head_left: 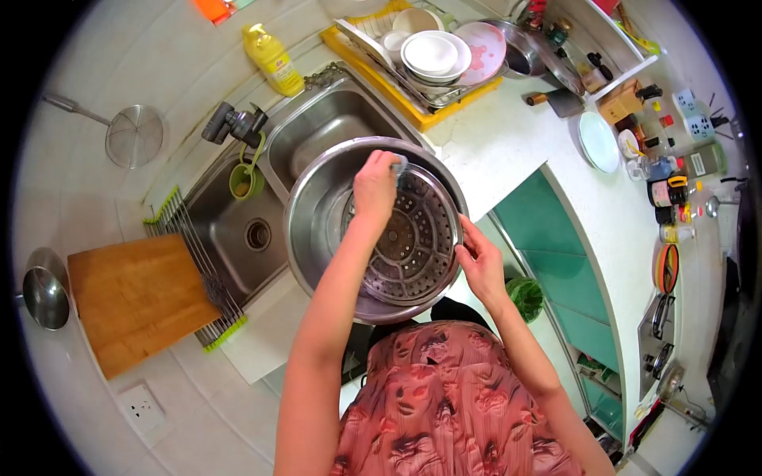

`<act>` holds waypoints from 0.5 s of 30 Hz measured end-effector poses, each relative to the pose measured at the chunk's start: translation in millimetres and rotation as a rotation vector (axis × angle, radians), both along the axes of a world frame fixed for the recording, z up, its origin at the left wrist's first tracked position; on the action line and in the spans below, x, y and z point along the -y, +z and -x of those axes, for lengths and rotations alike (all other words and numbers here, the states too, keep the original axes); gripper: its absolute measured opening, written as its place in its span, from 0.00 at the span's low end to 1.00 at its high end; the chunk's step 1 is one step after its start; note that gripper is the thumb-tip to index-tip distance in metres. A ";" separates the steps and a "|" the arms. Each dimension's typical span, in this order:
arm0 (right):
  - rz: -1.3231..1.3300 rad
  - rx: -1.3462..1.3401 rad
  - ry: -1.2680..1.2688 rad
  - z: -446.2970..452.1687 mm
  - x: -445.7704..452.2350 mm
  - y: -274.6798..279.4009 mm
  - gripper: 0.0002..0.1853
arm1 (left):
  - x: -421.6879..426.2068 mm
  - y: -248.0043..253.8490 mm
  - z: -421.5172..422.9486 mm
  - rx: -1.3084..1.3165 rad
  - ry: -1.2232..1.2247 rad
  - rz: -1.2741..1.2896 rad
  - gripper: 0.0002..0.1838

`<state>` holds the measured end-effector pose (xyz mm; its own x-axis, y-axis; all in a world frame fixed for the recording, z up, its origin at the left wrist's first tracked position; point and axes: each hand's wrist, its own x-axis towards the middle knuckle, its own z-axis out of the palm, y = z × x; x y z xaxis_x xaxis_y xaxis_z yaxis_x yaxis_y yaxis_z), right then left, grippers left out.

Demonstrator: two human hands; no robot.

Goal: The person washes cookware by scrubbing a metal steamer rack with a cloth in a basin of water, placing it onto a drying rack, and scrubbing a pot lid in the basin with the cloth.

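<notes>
A large stainless steel basin (317, 214) sits over the near edge of the sink. Inside it, tilted against the right side, is a round metal steamer tray (432, 230) full of small holes. My left hand (375, 188) is closed at the tray's far rim, pressing a small grey-blue cloth (400, 165) against it; the cloth is mostly hidden by my fingers. On the right, my right hand (482, 262) grips the steamer tray's edge beside the basin rim, thumb on the near side and fingers partly hidden.
A double sink (337, 119) with a faucet (230, 123) lies beyond the basin. A green cup (245, 182) hangs at the faucet. The cutting board (135, 293) leans at left; a dish rack (429, 111) of bowls and a yellow soap bottle (272, 59) stand behind.
</notes>
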<state>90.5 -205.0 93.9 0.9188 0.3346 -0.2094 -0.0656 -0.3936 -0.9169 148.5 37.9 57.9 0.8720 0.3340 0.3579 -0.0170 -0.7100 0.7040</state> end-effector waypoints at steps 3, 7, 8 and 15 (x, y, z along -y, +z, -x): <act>-0.112 -0.047 0.000 2.4 0.0 -2.8 0.33 | -29.0 -22.6 15.0 -0.091 0.083 -0.013 0.10; -0.117 -0.125 -0.069 10.9 -3.9 18.9 0.30 | -54.6 -33.9 54.7 -0.246 0.166 -0.043 0.10; -0.160 -0.129 -0.033 8.2 0.5 11.5 0.30 | -58.0 -32.7 67.0 -0.266 0.188 -0.070 0.10; -0.006 -0.416 -0.027 -36.1 -13.6 9.5 0.24 | -54.9 -67.1 127.2 -0.411 0.285 -0.172 0.11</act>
